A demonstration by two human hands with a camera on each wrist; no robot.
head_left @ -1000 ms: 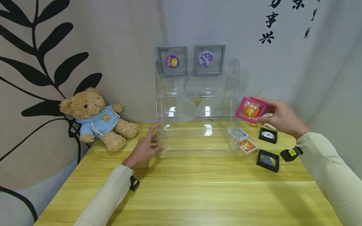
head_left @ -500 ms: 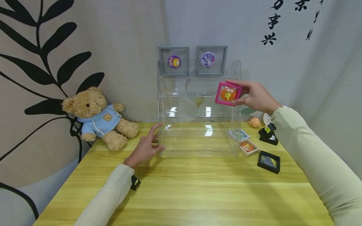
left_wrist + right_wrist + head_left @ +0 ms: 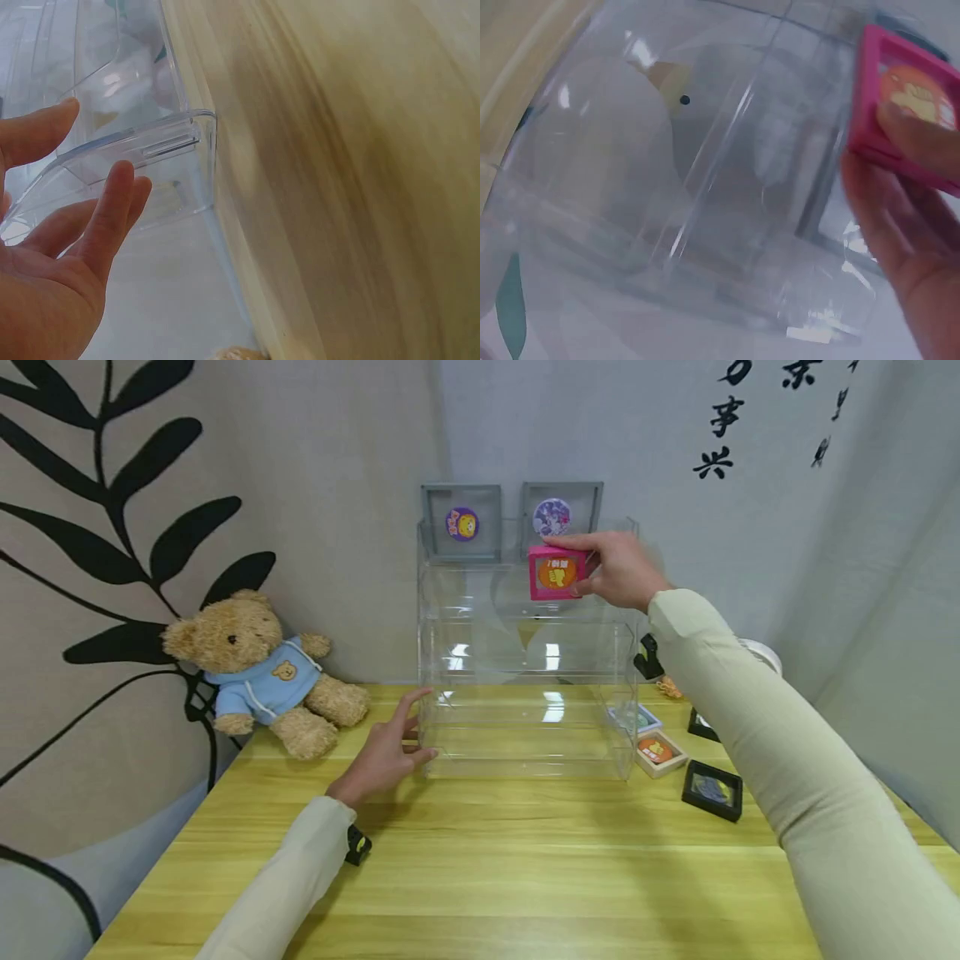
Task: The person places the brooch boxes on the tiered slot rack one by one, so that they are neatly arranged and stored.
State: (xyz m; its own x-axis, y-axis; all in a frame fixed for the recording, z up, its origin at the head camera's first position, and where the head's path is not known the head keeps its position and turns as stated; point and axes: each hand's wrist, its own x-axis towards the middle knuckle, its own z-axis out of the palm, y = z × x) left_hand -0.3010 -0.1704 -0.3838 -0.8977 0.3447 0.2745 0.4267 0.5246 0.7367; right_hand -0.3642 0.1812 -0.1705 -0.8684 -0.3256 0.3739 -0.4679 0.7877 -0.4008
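Observation:
My right hand (image 3: 618, 568) pinches a pink square display frame (image 3: 536, 578) by its right side, thumb on the front. An orange badge (image 3: 557, 573) with a yellow hand sign shows inside it. The frame is held upright in front of the upper part of a clear tiered acrylic stand (image 3: 480, 727), overlapping the lower edge of a grey frame (image 3: 595, 510) with a purple badge. Another grey frame (image 3: 491, 518) stands left of that on the top tier. With fingers fairly straight, my left hand (image 3: 381, 762) is at the stand's lower left side, fingertips right at its side panel (image 3: 180, 150).
Right of the stand, a wooden frame (image 3: 667, 765), a pale blue frame (image 3: 651, 721) and a black frame (image 3: 712, 810) lie on the wooden table (image 3: 480, 868). My right sleeve (image 3: 780, 760) partly covers another black frame (image 3: 699, 727). A teddy bear (image 3: 262, 668) sits at the left.
My right hand has carried the pink frame left and up, from beside the stand to in front of its upper tiers. The left hand stays at the stand's side.

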